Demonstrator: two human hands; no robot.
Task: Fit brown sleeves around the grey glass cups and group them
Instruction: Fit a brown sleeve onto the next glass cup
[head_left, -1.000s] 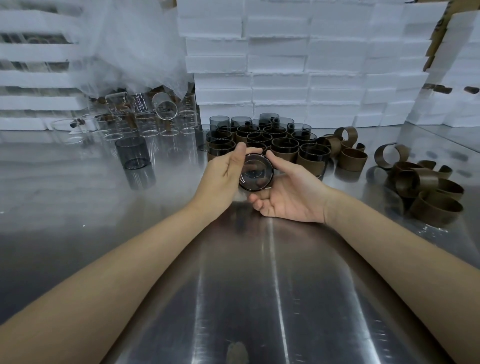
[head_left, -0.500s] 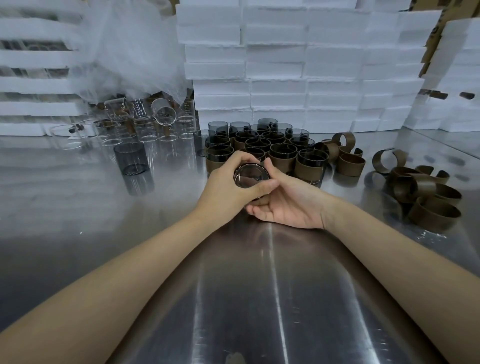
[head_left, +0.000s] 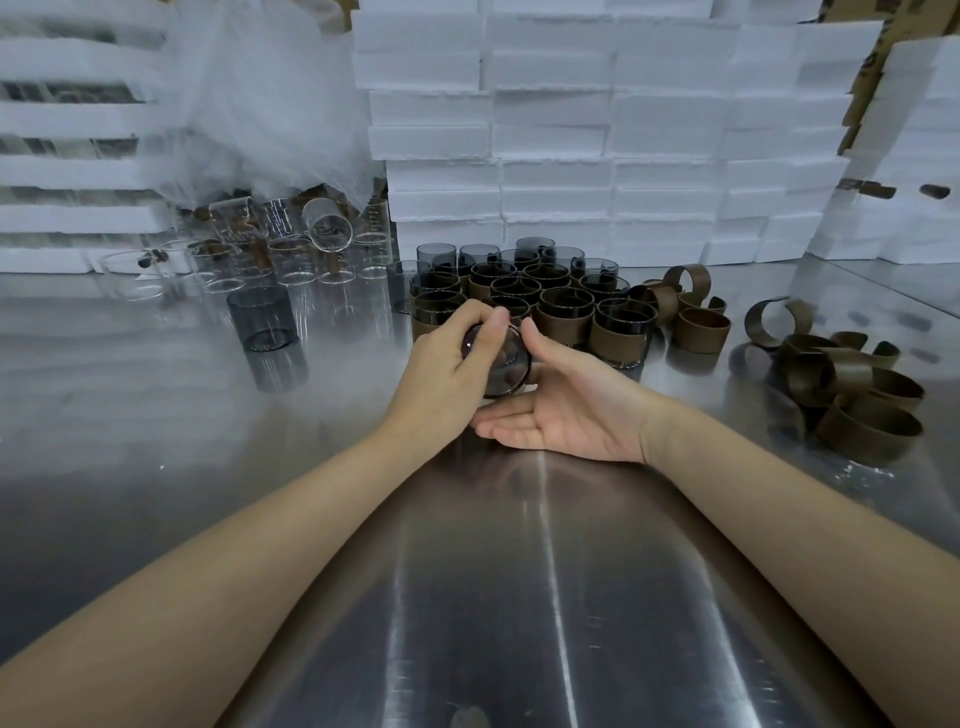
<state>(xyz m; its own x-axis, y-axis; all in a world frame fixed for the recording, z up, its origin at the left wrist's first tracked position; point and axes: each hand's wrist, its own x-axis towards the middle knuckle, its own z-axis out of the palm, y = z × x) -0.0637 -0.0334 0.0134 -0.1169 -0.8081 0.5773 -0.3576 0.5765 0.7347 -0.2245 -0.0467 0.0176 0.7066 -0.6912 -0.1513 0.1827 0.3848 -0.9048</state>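
Two hands meet on one grey cup (head_left: 506, 370), held on its side just in front of the sleeved group (head_left: 524, 299) with its base toward the camera. The left hand (head_left: 447, 374) grips it with fingers curled over the top, as half a second ago, while the right hand (head_left: 569, 402) has flattened, fingers straight beneath the cup and thumb against its rim; whether a sleeve is on it cannot be told. A bare cup (head_left: 262, 322) stands apart at left, near clear glasses (head_left: 291, 254) whose markings are too small to read, and loose sleeves (head_left: 852, 387) lie on the table (head_left: 519, 571) at right.
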